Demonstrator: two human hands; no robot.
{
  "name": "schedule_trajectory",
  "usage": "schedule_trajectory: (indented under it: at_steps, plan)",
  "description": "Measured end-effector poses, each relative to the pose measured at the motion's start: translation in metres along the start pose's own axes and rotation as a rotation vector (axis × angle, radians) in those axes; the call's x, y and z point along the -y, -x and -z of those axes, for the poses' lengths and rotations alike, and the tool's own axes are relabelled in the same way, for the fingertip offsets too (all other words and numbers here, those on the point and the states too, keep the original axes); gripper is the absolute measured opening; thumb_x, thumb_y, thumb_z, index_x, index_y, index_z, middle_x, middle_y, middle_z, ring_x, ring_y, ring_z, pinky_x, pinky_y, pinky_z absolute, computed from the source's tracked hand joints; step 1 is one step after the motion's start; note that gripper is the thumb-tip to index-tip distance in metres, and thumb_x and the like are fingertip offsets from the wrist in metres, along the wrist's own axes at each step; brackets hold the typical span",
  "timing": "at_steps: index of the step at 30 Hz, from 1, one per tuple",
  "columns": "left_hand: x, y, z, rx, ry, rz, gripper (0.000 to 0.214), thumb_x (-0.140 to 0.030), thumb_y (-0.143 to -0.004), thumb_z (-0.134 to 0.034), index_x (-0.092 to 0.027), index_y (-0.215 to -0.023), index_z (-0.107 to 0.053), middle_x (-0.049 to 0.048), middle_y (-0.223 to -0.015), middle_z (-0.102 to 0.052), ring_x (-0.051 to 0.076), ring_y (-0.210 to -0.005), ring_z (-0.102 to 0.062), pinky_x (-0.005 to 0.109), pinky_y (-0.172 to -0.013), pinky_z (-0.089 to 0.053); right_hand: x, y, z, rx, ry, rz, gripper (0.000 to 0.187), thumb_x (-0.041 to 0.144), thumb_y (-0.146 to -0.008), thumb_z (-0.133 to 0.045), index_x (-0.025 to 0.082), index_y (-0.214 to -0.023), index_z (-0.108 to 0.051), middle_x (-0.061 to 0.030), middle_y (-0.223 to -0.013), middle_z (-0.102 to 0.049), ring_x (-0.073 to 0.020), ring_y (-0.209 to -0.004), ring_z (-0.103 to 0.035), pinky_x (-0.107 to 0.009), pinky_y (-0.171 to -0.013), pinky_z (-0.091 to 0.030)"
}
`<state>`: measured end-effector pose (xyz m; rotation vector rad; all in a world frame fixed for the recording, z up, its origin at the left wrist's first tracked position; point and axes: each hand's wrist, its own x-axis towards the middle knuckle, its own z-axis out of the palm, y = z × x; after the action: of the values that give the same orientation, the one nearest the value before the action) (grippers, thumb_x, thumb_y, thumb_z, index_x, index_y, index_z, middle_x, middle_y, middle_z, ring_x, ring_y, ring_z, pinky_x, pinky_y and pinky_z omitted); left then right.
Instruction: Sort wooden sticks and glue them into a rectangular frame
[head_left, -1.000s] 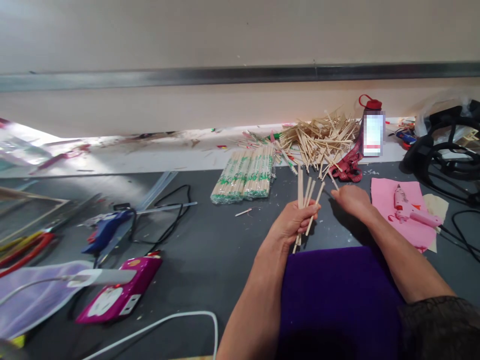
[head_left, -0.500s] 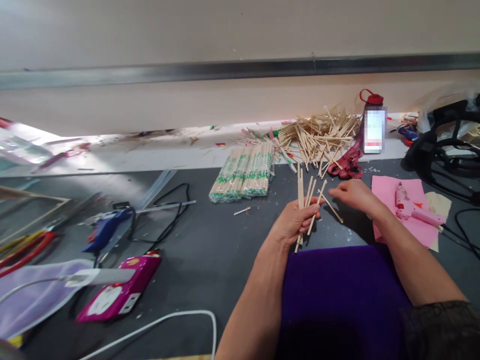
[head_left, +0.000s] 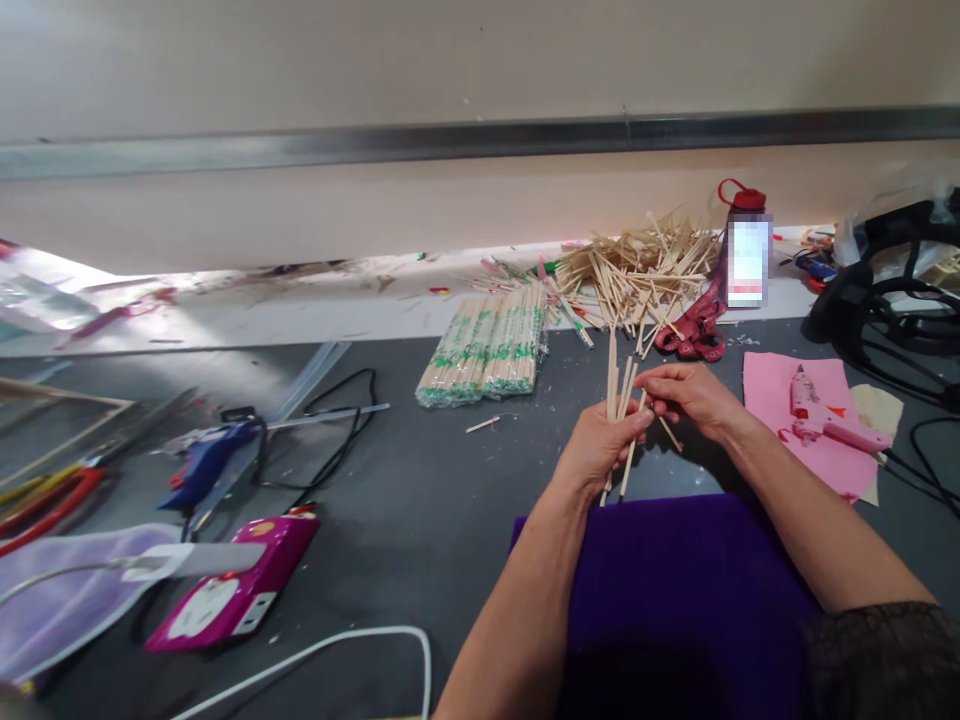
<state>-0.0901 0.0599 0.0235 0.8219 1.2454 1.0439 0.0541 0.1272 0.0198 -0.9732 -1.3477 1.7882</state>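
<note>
Several thin wooden chopsticks [head_left: 613, 380] stand fanned out in my left hand [head_left: 596, 440], which is closed around their lower middle. My right hand [head_left: 686, 400] has come up beside them, its thumb and fingers pinched at the upper end of the rightmost chopstick [head_left: 630, 462]; the exact grip is partly hidden. Another stick [head_left: 670, 434] slants just below the right fingers. Behind my hands is a large heap of loose sticks [head_left: 637, 270]. Left of it lies a clear bag of chopsticks [head_left: 484, 345] with green print.
A pink glue gun [head_left: 840, 425] rests on pink paper [head_left: 765, 385] at right. Further left are a blue glue gun [head_left: 214, 460], a magenta box [head_left: 232, 590] and red-handled pliers [head_left: 52, 510]. A white cable [head_left: 360, 632] curves across the front. Purple cloth [head_left: 675, 560] covers my lap.
My right hand has moved left to the chopsticks, its fingers now meeting one of them. My left hand has shifted slightly right, and the sticks in it sit closer together.
</note>
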Motion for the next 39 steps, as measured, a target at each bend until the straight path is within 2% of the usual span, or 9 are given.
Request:
schedule_trajectory:
  at_steps: [4, 9, 12, 16, 20, 27, 32, 35, 39]
  plan:
    - [0.001, -0.001, -0.001, -0.012, -0.003, -0.009, 0.037, -0.040, -0.056, -0.079, -0.015, -0.071, -0.056, -0.0052, -0.047, -0.052, 0.001, -0.030, -0.028, 0.017, -0.033, -0.014, 0.001, 0.000, -0.005, 0.039, 0.045, -0.002, 0.024, 0.029, -0.069, -0.061, 0.013, -0.087, -0.066, 0.0021, -0.060, -0.059, -0.0083, -0.051, -0.051, -0.019, -0.046, -0.036]
    - [0.004, -0.004, -0.002, -0.014, 0.032, 0.004, 0.038, -0.040, -0.056, -0.078, -0.015, -0.073, -0.055, -0.0051, -0.046, -0.052, 0.001, -0.030, -0.029, 0.016, -0.032, -0.015, -0.001, -0.001, -0.011, -0.080, 0.403, 0.055, 0.025, 0.021, -0.077, -0.044, 0.016, -0.089, -0.064, 0.0043, -0.055, -0.052, -0.0091, -0.048, -0.047, -0.020, -0.047, -0.035]
    - [0.005, -0.005, -0.002, -0.015, 0.052, 0.017, 0.041, -0.041, -0.054, -0.079, -0.016, -0.074, -0.054, -0.0053, -0.045, -0.053, 0.001, -0.029, -0.029, 0.016, -0.031, -0.016, -0.001, -0.001, -0.014, -0.127, 0.596, 0.119, 0.028, 0.022, -0.080, -0.040, 0.016, -0.091, -0.065, 0.0019, -0.062, -0.058, -0.0109, -0.055, -0.051, -0.022, -0.054, -0.038]
    - [0.005, -0.005, -0.002, -0.007, 0.077, 0.020, 0.044, -0.042, -0.053, -0.080, -0.015, -0.075, -0.053, -0.0052, -0.045, -0.053, 0.001, -0.029, -0.029, 0.015, -0.030, -0.017, 0.003, 0.002, -0.016, -0.164, 0.740, 0.167, 0.029, 0.022, -0.082, -0.039, 0.015, -0.091, -0.066, -0.0016, -0.075, -0.064, -0.0128, -0.067, -0.056, -0.023, -0.065, -0.040]
    - [0.003, -0.004, -0.002, 0.024, 0.120, 0.046, 0.045, -0.040, -0.053, -0.081, -0.016, -0.076, -0.052, -0.0055, -0.046, -0.054, 0.001, -0.028, -0.028, 0.014, -0.029, -0.016, 0.003, 0.003, -0.017, -0.167, 0.711, 0.187, 0.029, 0.022, -0.082, -0.038, 0.016, -0.091, -0.065, -0.0013, -0.076, -0.065, -0.0132, -0.070, -0.056, -0.023, -0.065, -0.040]
    - [0.000, -0.003, 0.003, 0.206, 0.272, 0.144, 0.033, -0.034, -0.061, -0.078, -0.013, -0.074, -0.056, -0.0072, -0.047, -0.049, -0.001, -0.029, -0.024, 0.011, -0.028, -0.014, 0.002, 0.004, -0.017, -0.175, 0.712, 0.341, 0.027, 0.023, -0.082, -0.036, 0.017, -0.086, -0.062, -0.0009, -0.077, -0.063, -0.0131, -0.069, -0.055, -0.023, -0.068, -0.041]
    - [0.000, -0.004, 0.008, 0.306, 0.355, 0.182, 0.026, -0.030, -0.066, -0.075, -0.012, -0.074, -0.059, -0.0071, -0.046, -0.048, -0.002, -0.029, -0.022, 0.010, -0.029, -0.015, 0.003, 0.005, -0.018, -0.205, 0.877, 0.452, 0.025, 0.019, -0.080, -0.035, 0.018, -0.082, -0.060, -0.0047, -0.083, -0.064, -0.0152, -0.077, -0.056, -0.025, -0.077, -0.041]
    - [-0.002, -0.001, 0.010, 0.324, 0.397, 0.148, 0.023, -0.029, -0.069, -0.072, -0.011, -0.075, -0.060, -0.0067, -0.046, -0.047, -0.002, -0.029, -0.022, 0.010, -0.029, -0.016, 0.004, 0.002, -0.014, -0.243, 0.954, 0.462, 0.024, 0.017, -0.078, -0.036, 0.018, -0.082, -0.059, -0.0065, -0.087, -0.065, -0.0166, -0.082, -0.056, -0.026, -0.080, -0.041]
    - [-0.006, 0.002, 0.013, 0.255, 0.453, 0.032, 0.022, -0.030, -0.070, -0.072, -0.012, -0.076, -0.060, -0.0068, -0.047, -0.046, -0.001, -0.031, -0.023, 0.010, -0.029, -0.017, 0.008, -0.001, -0.002, -0.337, 0.894, 0.415, 0.025, 0.019, -0.079, -0.036, 0.018, -0.081, -0.060, -0.0057, -0.084, -0.065, -0.0162, -0.080, -0.057, -0.026, -0.077, -0.041]
